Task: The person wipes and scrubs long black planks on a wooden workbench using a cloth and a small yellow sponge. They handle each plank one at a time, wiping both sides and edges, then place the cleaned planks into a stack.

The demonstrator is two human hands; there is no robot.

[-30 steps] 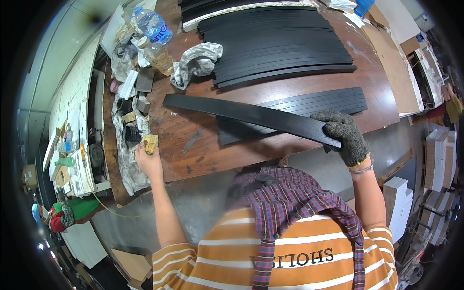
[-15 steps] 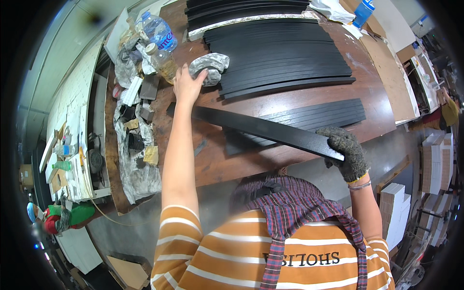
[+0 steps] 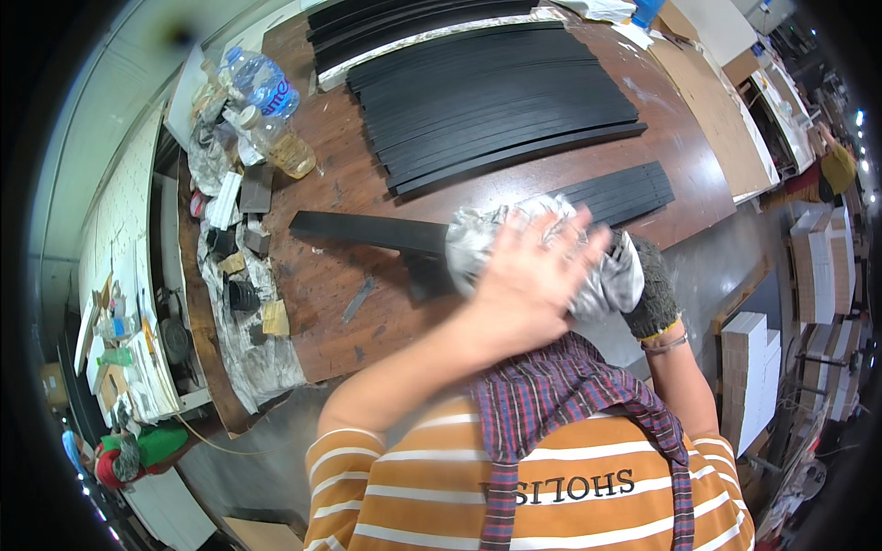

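Observation:
My bare left hand (image 3: 528,285), smeared by motion, presses a crumpled grey-white rag (image 3: 473,243) against a long black strip (image 3: 367,231), fingers spread over the cloth. The strip slants across the near part of the brown table, its left end uncovered. In a dark knitted glove, my right hand (image 3: 654,289) grips the strip's right end; the rag hides its fingers and that end. Under the strip lie a few more black strips (image 3: 625,193), partly covered. Beyond them, a broad set of black strips (image 3: 496,101) lies side by side.
A large clear bottle (image 3: 260,83) and a smaller one with amber liquid (image 3: 285,147) stand at the table's far left. Below them, small blocks and scraps lie on a stained sheet (image 3: 262,354). White boxes (image 3: 749,376) are stacked at right. Another person (image 3: 147,455) is at far left.
My left hand has picked up the rag beside the bottles and brought it right and nearer, onto the strip. My right hand still holds the strip's end. The view has shifted slightly.

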